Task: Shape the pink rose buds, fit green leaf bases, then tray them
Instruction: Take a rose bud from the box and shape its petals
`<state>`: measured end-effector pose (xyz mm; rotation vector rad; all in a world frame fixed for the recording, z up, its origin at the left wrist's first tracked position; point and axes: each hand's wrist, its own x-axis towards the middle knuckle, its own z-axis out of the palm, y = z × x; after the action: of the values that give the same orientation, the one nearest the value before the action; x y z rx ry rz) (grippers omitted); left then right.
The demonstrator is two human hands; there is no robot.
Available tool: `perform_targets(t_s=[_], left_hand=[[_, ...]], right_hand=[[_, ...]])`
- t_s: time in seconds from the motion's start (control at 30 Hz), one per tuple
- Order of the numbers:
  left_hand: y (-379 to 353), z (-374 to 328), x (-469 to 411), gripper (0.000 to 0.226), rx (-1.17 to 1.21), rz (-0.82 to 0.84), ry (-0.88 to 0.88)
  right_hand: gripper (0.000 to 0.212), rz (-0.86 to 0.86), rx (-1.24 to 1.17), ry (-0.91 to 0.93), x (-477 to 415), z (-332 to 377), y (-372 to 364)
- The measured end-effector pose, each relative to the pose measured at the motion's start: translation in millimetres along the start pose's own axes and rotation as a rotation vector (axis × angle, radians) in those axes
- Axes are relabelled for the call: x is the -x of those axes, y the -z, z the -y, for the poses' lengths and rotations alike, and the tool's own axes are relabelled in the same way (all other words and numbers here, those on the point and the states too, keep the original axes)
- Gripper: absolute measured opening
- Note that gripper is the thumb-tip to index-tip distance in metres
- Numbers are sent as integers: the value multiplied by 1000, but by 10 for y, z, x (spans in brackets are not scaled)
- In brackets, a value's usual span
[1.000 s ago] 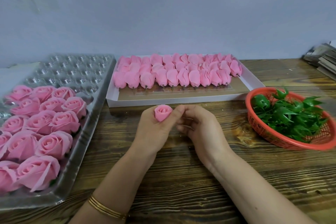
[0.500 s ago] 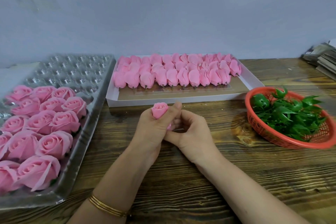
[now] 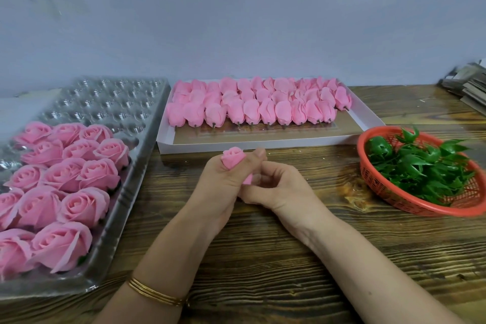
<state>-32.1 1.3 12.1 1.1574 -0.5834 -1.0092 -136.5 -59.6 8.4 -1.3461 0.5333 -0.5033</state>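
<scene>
My left hand (image 3: pixel 223 184) grips a pink rose bud (image 3: pixel 232 156) upright, its top showing above the fist. My right hand (image 3: pixel 276 187) sits against it from the right, its curled fingers at the bud's lower petals, where a bit of pink shows; the contact itself is hidden. Several unshaped pink buds (image 3: pixel 252 108) lie in rows in a white box (image 3: pixel 263 146) behind my hands. Green leaf bases (image 3: pixel 420 166) fill a red basket (image 3: pixel 389 192) at the right. Finished roses (image 3: pixel 63 179) sit in a clear plastic tray (image 3: pixel 126 200) at the left.
The tray's far cells (image 3: pixel 113 100) hold nothing. A stack of papers or boards (image 3: pixel 468 87) lies at the far right corner. The wooden table (image 3: pixel 263 258) runs to a grey wall behind. A gold bangle (image 3: pixel 155 294) is on my left wrist.
My right hand has moved in closer and lower against the left, from the bud's top to its lower part. The bud has sunk deeper into my left fist.
</scene>
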Motion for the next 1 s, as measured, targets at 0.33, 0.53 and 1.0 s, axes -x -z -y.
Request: perform_targets(t_s=[0.33,0.53,1.0], left_hand=[[-25,-3,13,59,7,-20,-19],[19,-45,27,38,-10,64,25],[31,7,-4,44,-73,62,-20]], right_hand=[[13,-99,240,148,29,33,-4],[17,2,26,20,-7,22,12],[21,6,61,41,-12,-22,36]])
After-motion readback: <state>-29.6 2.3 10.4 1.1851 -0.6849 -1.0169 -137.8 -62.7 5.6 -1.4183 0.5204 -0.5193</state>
